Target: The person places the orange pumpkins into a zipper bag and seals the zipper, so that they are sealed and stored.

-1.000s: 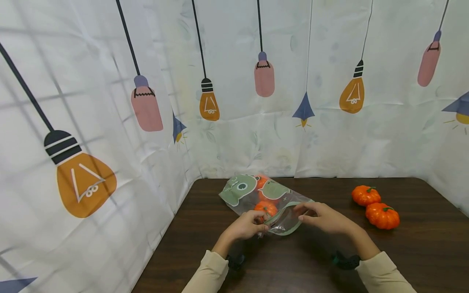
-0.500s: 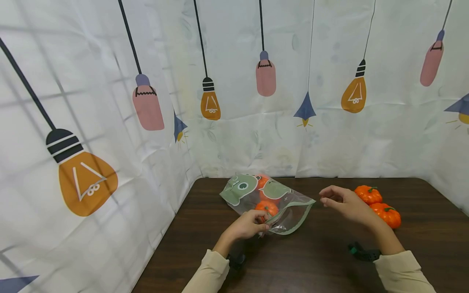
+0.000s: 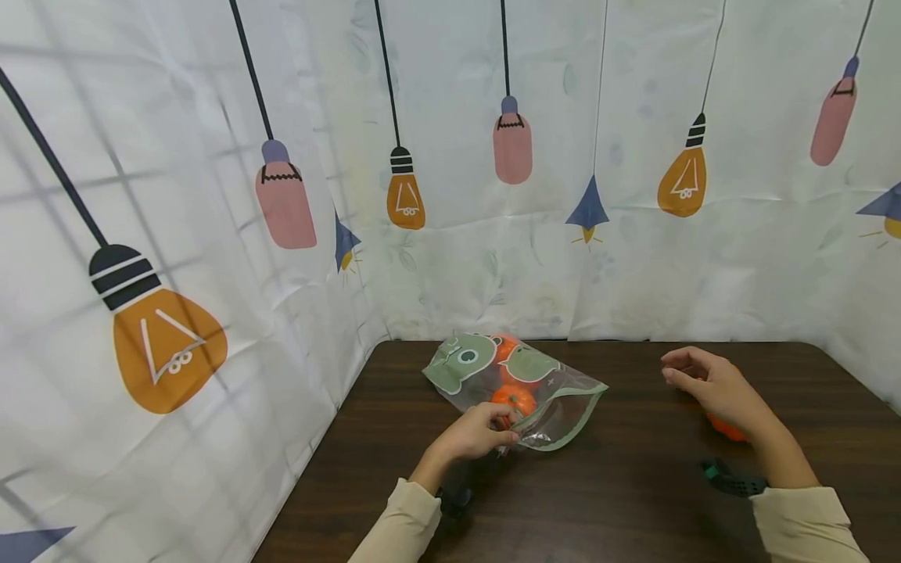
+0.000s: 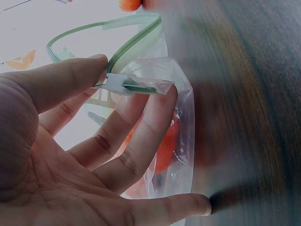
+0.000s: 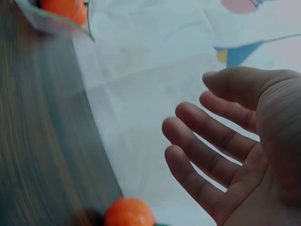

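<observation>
A clear zip bag (image 3: 461,366) with green animal prints lies at the back left of the table, its mouth facing front right. Several small orange pumpkins (image 3: 512,398) show inside it. My left hand (image 3: 470,434) pinches the bag's green zip edge near a white slider (image 4: 115,84) between thumb and fingers. At the right, my right hand (image 3: 719,392) hovers with loosely bent fingers and nothing in them. It mostly covers the loose pumpkins; a part of one pumpkin (image 3: 726,427) shows below it. In the right wrist view a pumpkin (image 5: 129,214) sits at the lower edge.
The dark wooden table (image 3: 577,508) ends at the back against a white curtain (image 3: 450,274) printed with hanging lamps. More of that cloth runs along the left side. A dark band (image 3: 732,478) is at the right wrist.
My right hand has left the bag's mouth and moved right, over the loose pumpkins, hiding most of them. The left hand keeps its hold on the bag edge.
</observation>
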Demonstrator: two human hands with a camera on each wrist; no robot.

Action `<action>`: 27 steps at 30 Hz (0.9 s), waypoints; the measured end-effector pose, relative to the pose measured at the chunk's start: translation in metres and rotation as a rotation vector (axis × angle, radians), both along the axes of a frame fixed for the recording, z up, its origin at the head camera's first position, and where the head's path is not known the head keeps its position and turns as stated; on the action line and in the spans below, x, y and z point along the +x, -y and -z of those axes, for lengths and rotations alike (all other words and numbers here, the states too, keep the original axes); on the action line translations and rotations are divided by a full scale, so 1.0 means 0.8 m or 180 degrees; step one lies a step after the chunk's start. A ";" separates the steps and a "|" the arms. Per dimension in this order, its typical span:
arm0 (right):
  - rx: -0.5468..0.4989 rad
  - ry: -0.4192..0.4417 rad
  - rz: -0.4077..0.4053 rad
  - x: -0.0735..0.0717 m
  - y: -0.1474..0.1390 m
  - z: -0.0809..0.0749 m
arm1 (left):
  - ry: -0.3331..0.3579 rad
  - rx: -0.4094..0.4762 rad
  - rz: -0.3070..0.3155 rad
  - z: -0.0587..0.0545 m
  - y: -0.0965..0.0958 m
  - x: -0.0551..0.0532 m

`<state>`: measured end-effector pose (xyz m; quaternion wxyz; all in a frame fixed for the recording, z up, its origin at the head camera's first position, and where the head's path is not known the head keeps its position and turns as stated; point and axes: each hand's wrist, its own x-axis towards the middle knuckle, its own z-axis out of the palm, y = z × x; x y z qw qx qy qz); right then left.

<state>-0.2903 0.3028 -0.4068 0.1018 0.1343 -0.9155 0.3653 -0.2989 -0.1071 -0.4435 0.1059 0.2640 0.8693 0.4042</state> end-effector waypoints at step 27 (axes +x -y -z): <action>-0.0447 0.0283 0.0642 0.004 -0.099 0.047 | 0.0009 -0.0009 -0.0015 0.001 0.000 -0.002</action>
